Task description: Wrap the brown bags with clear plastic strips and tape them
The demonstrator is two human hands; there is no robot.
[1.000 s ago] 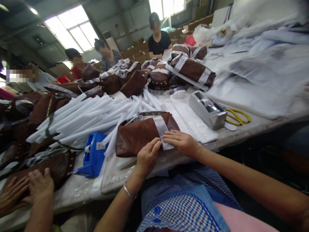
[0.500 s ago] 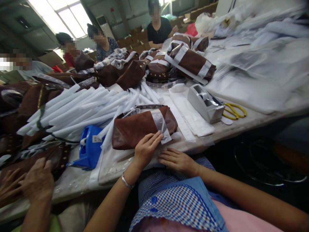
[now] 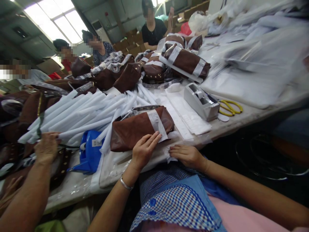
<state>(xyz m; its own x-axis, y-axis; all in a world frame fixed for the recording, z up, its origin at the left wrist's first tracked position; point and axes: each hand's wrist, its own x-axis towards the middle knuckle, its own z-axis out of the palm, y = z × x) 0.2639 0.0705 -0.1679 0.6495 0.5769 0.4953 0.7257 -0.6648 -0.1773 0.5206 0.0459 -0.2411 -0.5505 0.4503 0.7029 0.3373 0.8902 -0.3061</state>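
1. Now the left hand [image 3: 143, 149] lies flat, fingers spread, on the brown leather bag's [image 3: 135, 129] near edge, at its white paper band [image 3: 158, 124].
2. Right hand [image 3: 187, 155] rests open beside it, on the table edge [image 3: 231, 124], gripping nothing.
3. No writing readable.

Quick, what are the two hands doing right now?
Left hand: open, pressing flat on the brown bag.
Right hand: open, fingers resting at the table edge.

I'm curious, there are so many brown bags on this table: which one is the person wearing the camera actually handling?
The brown bag nearest the table edge, lying alone; the left hand presses its white strip. The others are piled farther back.
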